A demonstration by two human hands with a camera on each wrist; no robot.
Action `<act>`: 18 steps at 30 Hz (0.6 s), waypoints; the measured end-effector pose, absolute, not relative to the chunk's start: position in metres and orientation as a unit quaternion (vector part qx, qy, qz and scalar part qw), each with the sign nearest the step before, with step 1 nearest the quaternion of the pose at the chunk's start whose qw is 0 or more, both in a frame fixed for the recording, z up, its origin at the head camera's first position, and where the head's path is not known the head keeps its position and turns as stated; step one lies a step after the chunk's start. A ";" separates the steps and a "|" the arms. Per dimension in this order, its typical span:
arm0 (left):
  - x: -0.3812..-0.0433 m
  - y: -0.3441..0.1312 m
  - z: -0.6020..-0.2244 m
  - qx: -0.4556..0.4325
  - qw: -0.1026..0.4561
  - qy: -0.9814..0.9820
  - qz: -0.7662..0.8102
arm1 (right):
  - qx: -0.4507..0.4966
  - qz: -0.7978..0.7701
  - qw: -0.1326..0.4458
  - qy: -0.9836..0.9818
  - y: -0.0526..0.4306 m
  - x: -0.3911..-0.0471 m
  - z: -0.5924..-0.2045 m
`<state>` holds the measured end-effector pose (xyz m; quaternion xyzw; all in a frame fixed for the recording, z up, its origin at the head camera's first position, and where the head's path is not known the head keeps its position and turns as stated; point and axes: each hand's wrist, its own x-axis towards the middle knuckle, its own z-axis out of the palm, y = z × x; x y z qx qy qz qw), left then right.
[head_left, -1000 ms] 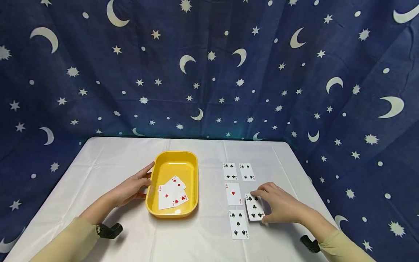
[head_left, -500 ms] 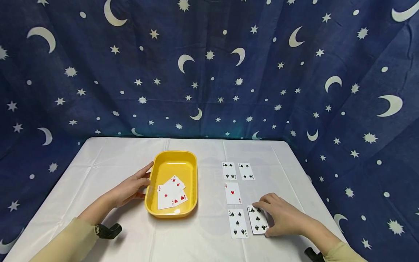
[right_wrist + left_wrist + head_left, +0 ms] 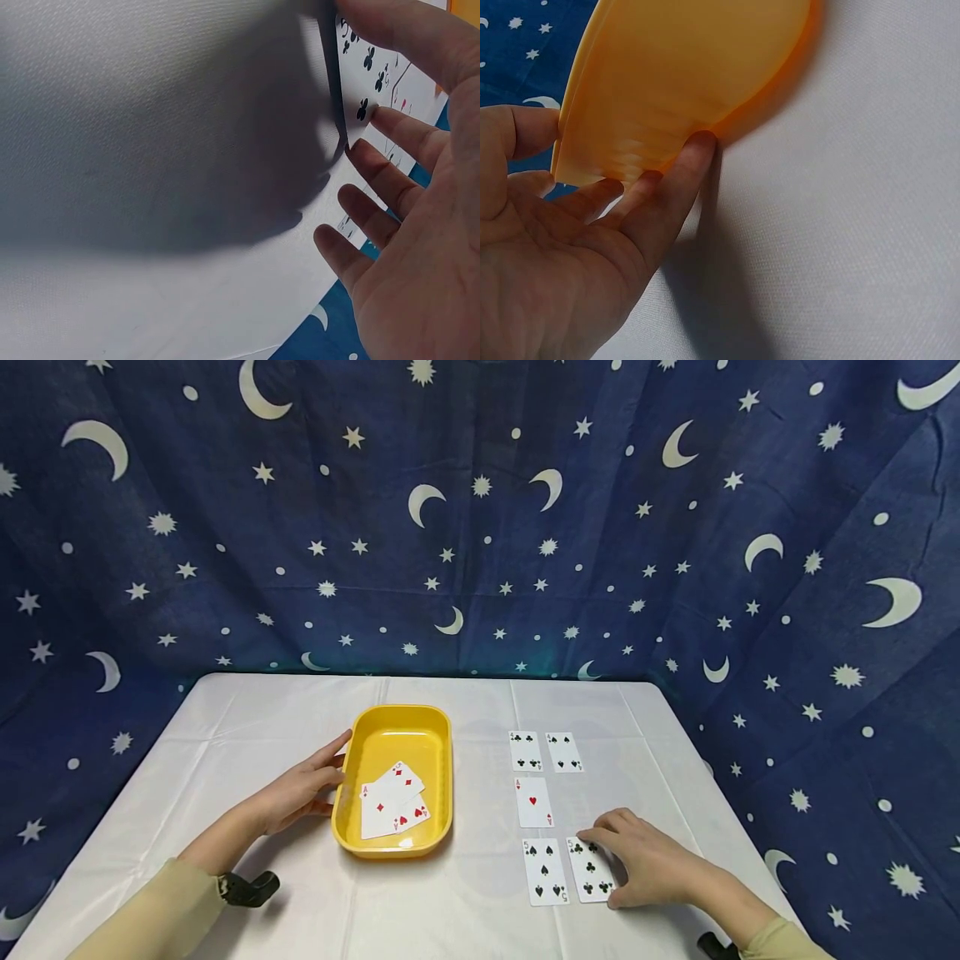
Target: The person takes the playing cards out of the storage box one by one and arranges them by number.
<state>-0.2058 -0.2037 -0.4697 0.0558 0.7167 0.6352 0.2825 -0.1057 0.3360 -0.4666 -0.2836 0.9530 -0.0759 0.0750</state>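
A five of clubs card (image 3: 592, 870) lies close over the white cloth at the right. My right hand (image 3: 648, 860) pinches it at its right side by finger and thumb; the right wrist view shows the card's club pips between the fingertips, the other fingers spread. Just left of it lies a five of spades card (image 3: 545, 872). My left hand (image 3: 300, 789) rests against the left side of a yellow tray (image 3: 444, 810), fingers spread along its outer wall in the left wrist view. Red-suit cards (image 3: 386, 814) overlap face up in the tray.
Above the fives lie an ace of hearts card (image 3: 533, 802), a four of clubs card (image 3: 526, 752) and a four of spades card (image 3: 564, 752). A white tablecloth (image 3: 465, 910) covers the table, with a dark blue curtain (image 3: 480, 527) behind it.
My right hand has moved the five of clubs toward the near edge, from beside the ace of hearts to beside the five of spades, and lowered it. The left hand and tray have stayed put.
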 end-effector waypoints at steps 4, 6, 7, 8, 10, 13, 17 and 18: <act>-0.206 -0.203 -0.469 0.053 0.283 0.718 0.634 | -0.280 -0.075 0.079 0.954 0.336 -0.105 -0.467; -0.205 -0.203 -0.469 0.053 0.283 0.718 0.634 | -0.280 -0.075 0.080 0.954 0.336 -0.105 -0.467; -0.205 -0.203 -0.469 0.052 0.283 0.718 0.634 | -0.280 -0.076 0.080 0.954 0.336 -0.105 -0.467; -0.205 -0.203 -0.468 0.052 0.283 0.718 0.634 | -0.280 -0.076 0.080 0.954 0.336 -0.105 -0.467; -0.205 -0.203 -0.468 0.052 0.283 0.718 0.633 | -0.280 -0.076 0.081 0.954 0.336 -0.105 -0.467; -0.205 -0.203 -0.468 0.053 0.284 0.719 0.633 | -0.278 -0.076 0.082 0.954 0.337 -0.105 -0.467; -0.205 -0.203 -0.468 0.052 0.284 0.719 0.632 | -0.277 -0.076 0.082 0.954 0.337 -0.105 -0.468; -0.206 -0.203 -0.469 0.053 0.284 0.719 0.632 | -0.278 -0.076 0.081 0.954 0.337 -0.105 -0.468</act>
